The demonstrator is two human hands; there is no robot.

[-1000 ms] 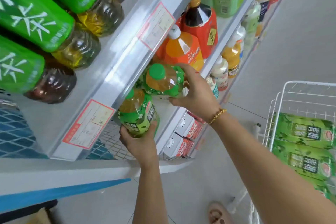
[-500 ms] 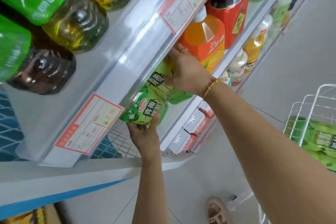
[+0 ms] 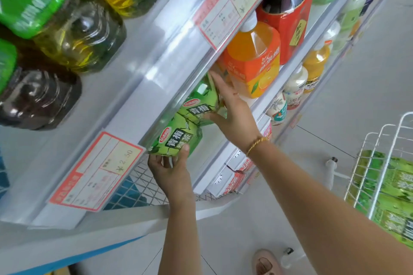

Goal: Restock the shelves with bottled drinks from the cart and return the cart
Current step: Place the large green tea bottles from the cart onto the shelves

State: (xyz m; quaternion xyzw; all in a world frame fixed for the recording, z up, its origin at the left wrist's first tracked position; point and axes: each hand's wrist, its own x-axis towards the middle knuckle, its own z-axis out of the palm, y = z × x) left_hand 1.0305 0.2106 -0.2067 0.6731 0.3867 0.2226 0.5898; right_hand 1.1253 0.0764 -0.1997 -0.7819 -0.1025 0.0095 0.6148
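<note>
Shelving [image 3: 156, 69] over grey floor. Your left hand [image 3: 171, 171] grips the base of the near green tea bottle [image 3: 176, 140] under the shelf lip. Your right hand [image 3: 233, 116] presses straight fingers against the second green tea bottle [image 3: 201, 102], touching it. Cart [image 3: 380, 140] well right.

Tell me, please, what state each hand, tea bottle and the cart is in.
left hand, grips base of near green tea bottle
right hand, presses flat on far green tea bottle
near green tea bottle, held, top hidden behind shelf edge
far green tea bottle, further in, top hidden
cart, loaded with green bottles
</note>
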